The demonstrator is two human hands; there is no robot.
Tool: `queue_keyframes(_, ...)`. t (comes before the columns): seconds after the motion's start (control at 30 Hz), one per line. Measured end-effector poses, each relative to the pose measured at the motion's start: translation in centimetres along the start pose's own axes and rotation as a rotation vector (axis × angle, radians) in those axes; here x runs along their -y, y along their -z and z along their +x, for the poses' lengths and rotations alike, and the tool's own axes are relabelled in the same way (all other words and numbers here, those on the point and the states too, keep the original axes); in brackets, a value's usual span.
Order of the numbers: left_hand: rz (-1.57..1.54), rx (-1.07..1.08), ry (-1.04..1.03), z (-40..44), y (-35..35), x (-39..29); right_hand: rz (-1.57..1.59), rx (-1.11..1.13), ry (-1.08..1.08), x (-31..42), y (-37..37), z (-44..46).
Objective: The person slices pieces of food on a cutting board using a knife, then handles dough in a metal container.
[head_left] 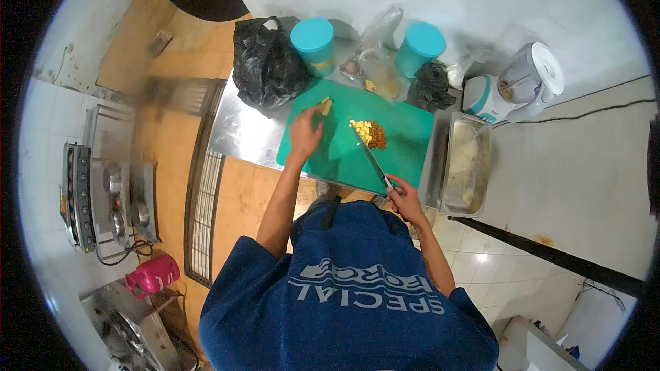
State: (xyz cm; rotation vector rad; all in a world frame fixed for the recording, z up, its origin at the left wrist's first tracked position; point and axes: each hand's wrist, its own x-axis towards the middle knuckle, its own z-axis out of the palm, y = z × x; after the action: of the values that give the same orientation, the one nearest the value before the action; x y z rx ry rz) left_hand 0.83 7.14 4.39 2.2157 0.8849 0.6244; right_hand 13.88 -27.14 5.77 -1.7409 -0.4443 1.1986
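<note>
We count two black bags [265, 62], two teal-lidded tubs [314, 45], one blender [519, 82], one steel tray [467, 165], one green board [405, 148], one knife [371, 158], one yellow heap [359, 128], one brown heap [377, 136] and, beyond the surface's [234, 134] left edge, one pink cylinder [154, 275].

Left hand [306, 132] at yellow piece [326, 106], right hand [405, 199] holding knife [373, 160], green cutting board [405, 118] beneath

A kitchen, shown by the blender [515, 86] and stove [81, 196].
</note>
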Motion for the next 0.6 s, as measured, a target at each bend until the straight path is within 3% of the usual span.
queue_keyframes(0.17,0.119,-0.012,0.017,1.8,-1.2,0.9,0.141,0.121,0.043,0.1,-1.2,0.3)
queue_keyframes(0.3,0.212,-0.034,-0.026,3.0,-2.3,1.9,0.105,0.116,0.057,0.0,-2.6,1.7)
queue_keyframes(0.37,0.321,0.078,0.056,3.5,-2.4,1.5,0.136,0.010,0.030,0.4,-3.0,1.8)
queue_keyframes(0.6,0.374,0.082,0.051,3.6,-3.5,1.4,0.242,0.043,0.083,-0.1,-1.8,0.5)
